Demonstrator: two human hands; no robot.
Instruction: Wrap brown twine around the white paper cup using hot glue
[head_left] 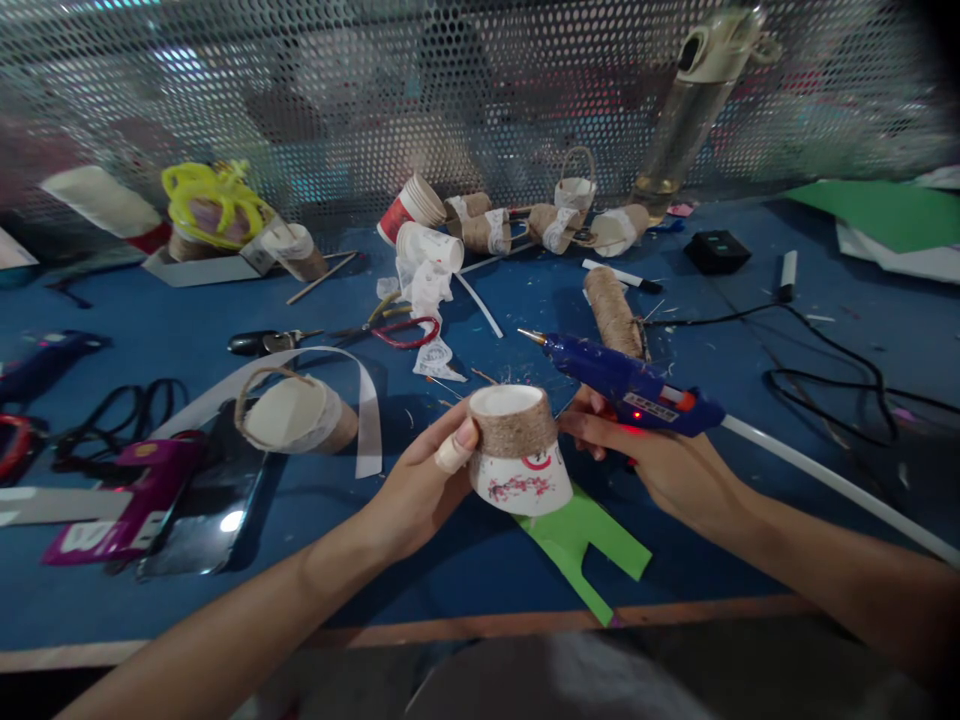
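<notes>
My left hand (424, 485) is closed round an upside-down paper cup (519, 455), its upper part wrapped in brown twine, its lower white part printed with red flowers. A bandage covers the thumb tip. My right hand (649, 455) grips a blue hot glue gun (626, 380), nozzle pointing left above the cup, a white glue stick trailing out the back. Its fingertips touch the cup's right side. A spool of twine (613, 310) lies just behind the gun.
A green paper cutout (589, 540) lies under the cup. A twine-rimmed cup (296, 412), a magenta glue gun (131, 495), scissors (397, 328), several wrapped cups (487, 230), black cables (832, 370), a bottle (690, 110) and a perforated screen surround the blue table (187, 320).
</notes>
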